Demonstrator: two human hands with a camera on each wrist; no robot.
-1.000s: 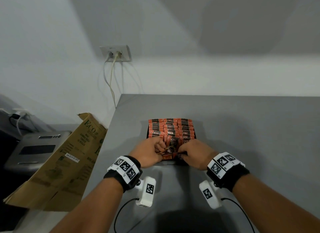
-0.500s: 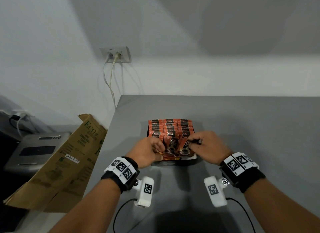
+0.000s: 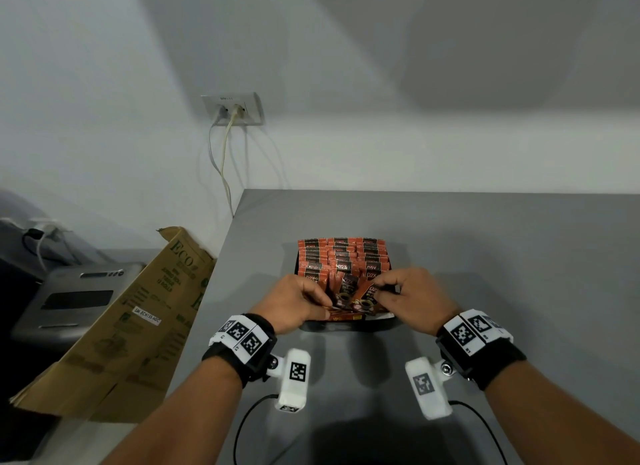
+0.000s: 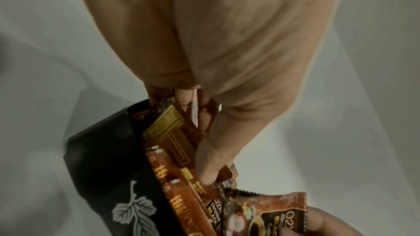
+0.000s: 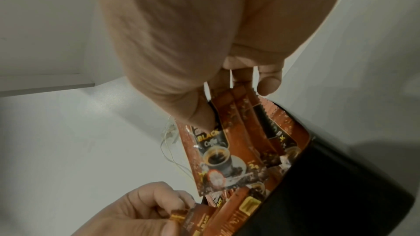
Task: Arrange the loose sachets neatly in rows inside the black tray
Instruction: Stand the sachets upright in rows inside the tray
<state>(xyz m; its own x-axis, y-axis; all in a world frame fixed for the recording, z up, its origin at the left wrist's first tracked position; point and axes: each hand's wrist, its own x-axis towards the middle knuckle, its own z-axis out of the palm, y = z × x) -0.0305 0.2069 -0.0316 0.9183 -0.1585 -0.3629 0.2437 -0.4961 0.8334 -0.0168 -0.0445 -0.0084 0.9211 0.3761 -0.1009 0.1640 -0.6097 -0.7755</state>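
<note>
A black tray (image 3: 384, 322) on the grey table holds rows of orange-brown coffee sachets (image 3: 343, 257) standing on edge. At its near end my left hand (image 3: 294, 303) grips a few loose sachets (image 4: 175, 132) between thumb and curled fingers. My right hand (image 3: 412, 296) pinches one sachet (image 3: 367, 296) by its top edge, tilted, over the tray's near right part. In the right wrist view that sachet (image 5: 216, 152) shows a coffee cup print, with more sachets (image 5: 261, 132) behind it against the tray wall (image 5: 329, 186). In the left wrist view the tray (image 4: 102, 168) has a white leaf print.
A flattened cardboard box (image 3: 138, 326) leans off the table's left edge, beside a grey appliance (image 3: 76, 298). A wall socket (image 3: 233, 108) with hanging cables lies behind. Camera cables (image 3: 242, 426) trail near the table's front edge. Bare table (image 3: 519, 257) extends right.
My right hand has lifted away from the tray's near edge, raising one sachet by its top. My left hand has stayed at the near left, still holding sachets.
</note>
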